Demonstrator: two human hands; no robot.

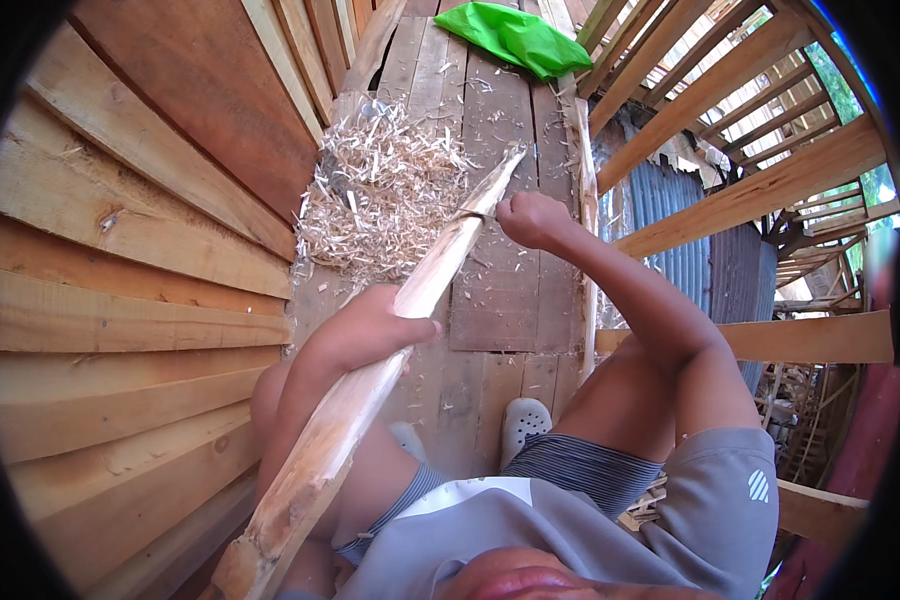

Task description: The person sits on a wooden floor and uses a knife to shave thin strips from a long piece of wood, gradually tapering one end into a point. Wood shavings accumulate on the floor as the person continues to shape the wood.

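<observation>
Head view, seated person looking down over own knees. Nearest: the butt of a long pale pole (pixel 370 380) is lying by the person's left thigh at the lower left of frame, bark still patchy there. The pole's long axis is running from that near-left butt up and away to the right, its tapered tip resting on the plank floor (pixel 510 300) near the shavings. Left hand (pixel 365 330) is gripping the pole about mid-length, fingers curled around the shaft and thumb lying along its right side; it is the nearer hand and is acting as the steadying one. Right hand (pixel 530 220) is sitting farther out, just right of the pole near the tip, fingers clenched into a fist on something thin that is crossing the shaft; likely a blade, but it is too small to identify, so cannot tell. So the peeled section is lying between the two hands, and the working point is lying beyond the left fingers, along the axis toward the tip. A shoe (pixel 523 420) is planted on the floor between the knees. Farther: a shavings pile (pixel 385 195) is lying against the floor's left edge, below the board wall (pixel 130 250). Farthest: a green sheet (pixel 515 38) at the floor's far end.
</observation>
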